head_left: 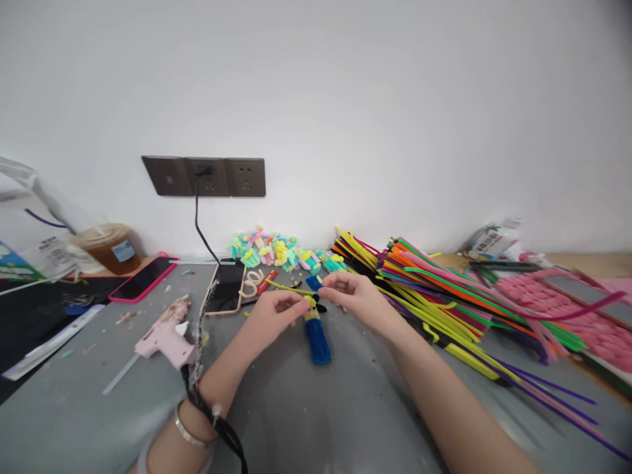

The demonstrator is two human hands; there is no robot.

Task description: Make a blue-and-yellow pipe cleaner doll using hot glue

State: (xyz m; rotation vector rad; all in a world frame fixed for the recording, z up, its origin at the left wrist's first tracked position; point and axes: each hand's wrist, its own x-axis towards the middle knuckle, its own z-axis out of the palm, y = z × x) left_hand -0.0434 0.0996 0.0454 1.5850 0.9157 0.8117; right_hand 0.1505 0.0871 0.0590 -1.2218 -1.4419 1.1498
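A small figure made of blue and yellow pipe cleaners (317, 341) stands or hangs between my two hands above the grey table, with dark bits near its top. My left hand (277, 317) is closed in a pinch at the figure's yellow upper part. From there a thin yellow-green pipe cleaner (286, 288) sticks out to the left. The thumb and fingers of my right hand (354, 297) pinch together at the figure's upper right, where a small pale yellow tip shows. What else the right fingers hold is hidden.
Bundled coloured pipe cleaners (434, 283) spread across the right. Small pastel pieces (281, 250) are heaped by the wall. On the left are a pink glue gun (168, 336), its cord near my left wrist, two phones (143, 280), and a lidded drink cup (111, 247).
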